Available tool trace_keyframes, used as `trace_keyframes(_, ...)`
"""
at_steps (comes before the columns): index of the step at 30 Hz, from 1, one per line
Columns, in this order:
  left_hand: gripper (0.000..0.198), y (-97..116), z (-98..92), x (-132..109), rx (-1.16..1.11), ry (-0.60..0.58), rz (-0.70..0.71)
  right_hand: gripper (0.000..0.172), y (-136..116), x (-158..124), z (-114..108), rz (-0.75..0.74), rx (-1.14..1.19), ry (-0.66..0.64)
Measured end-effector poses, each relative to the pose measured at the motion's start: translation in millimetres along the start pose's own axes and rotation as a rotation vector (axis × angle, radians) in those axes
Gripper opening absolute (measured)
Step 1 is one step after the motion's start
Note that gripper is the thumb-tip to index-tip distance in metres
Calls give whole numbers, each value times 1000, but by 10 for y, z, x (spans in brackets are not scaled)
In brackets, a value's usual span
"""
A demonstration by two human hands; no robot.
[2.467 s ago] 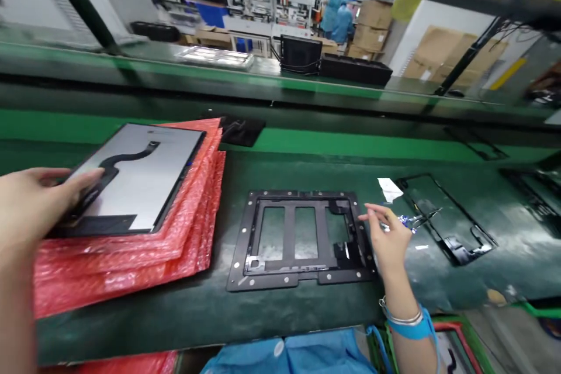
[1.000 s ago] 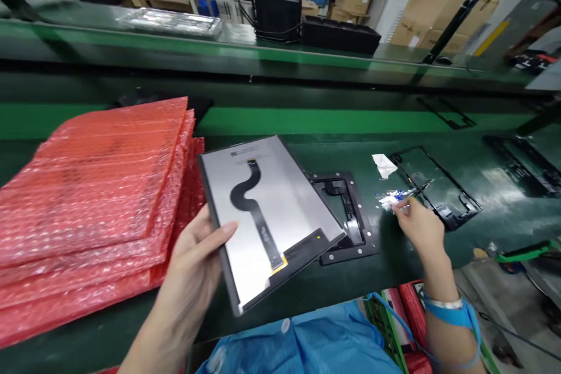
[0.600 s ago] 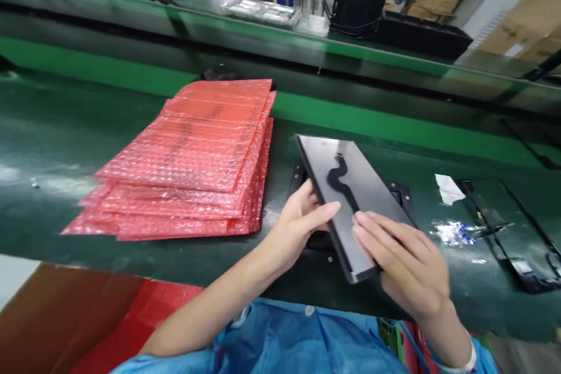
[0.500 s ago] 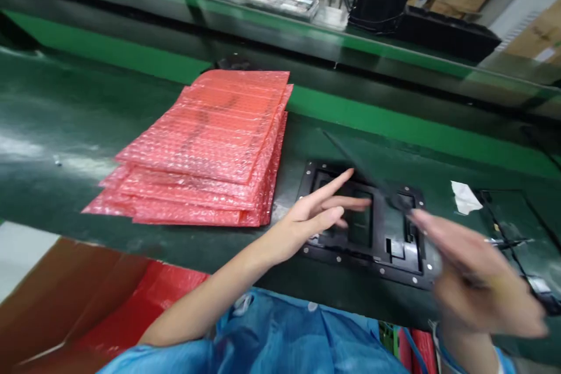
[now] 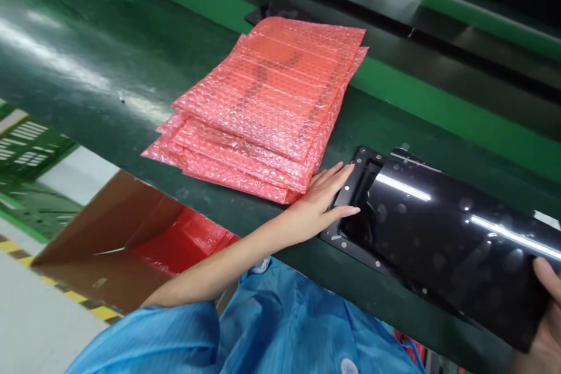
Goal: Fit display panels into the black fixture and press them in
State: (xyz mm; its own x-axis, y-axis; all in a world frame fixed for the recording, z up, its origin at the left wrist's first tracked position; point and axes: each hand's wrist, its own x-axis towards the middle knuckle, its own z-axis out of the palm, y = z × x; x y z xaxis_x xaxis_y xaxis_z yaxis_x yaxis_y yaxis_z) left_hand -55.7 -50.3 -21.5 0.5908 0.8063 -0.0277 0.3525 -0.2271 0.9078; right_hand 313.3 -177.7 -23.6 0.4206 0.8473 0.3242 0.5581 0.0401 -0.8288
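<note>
A glossy black panel (image 5: 447,245) lies at a slant over a black frame (image 5: 357,248) with silver round dots along its rim. My right hand (image 5: 546,318) grips the panel's right end, thumb on top; its other fingers are mostly out of sight. My left hand (image 5: 318,207) is open, fingers stretched out against the frame's left edge. It also sits close to the front right corner of a stack of red bubble-wrap bags (image 5: 267,99). The panel covers most of the frame, so I cannot tell whether it touches the frame everywhere.
The dark green bench (image 5: 131,87) carries all of this. A dark flat part (image 5: 284,9) pokes out behind the bags. Below the bench edge stands a cardboard box (image 5: 87,234) with red bubble wrap (image 5: 193,239) inside. A white scrap (image 5: 547,219) shows beyond the panel.
The view has turned down and left. My right hand has brought the glossy panel, seen nearly edge-on before, flatter over the frame. My left hand has moved from above the frame to its left edge.
</note>
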Motion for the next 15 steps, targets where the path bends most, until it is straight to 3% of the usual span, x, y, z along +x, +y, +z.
trace_keyframes(4,72,-42,35,15,59,-16,52,6,-91,56,86,398,10,152)
trace_keyframes(9,70,-52,58,29,125,-34,45,14,-444,30,135,662,-101,70)
trace_keyframes(12,68,-45,70,30,146,-29,52,19,-432,88,131,638,-62,85)
trace_keyframes(15,67,-51,87,25,160,-17,65,21,-202,160,54,486,-84,7)
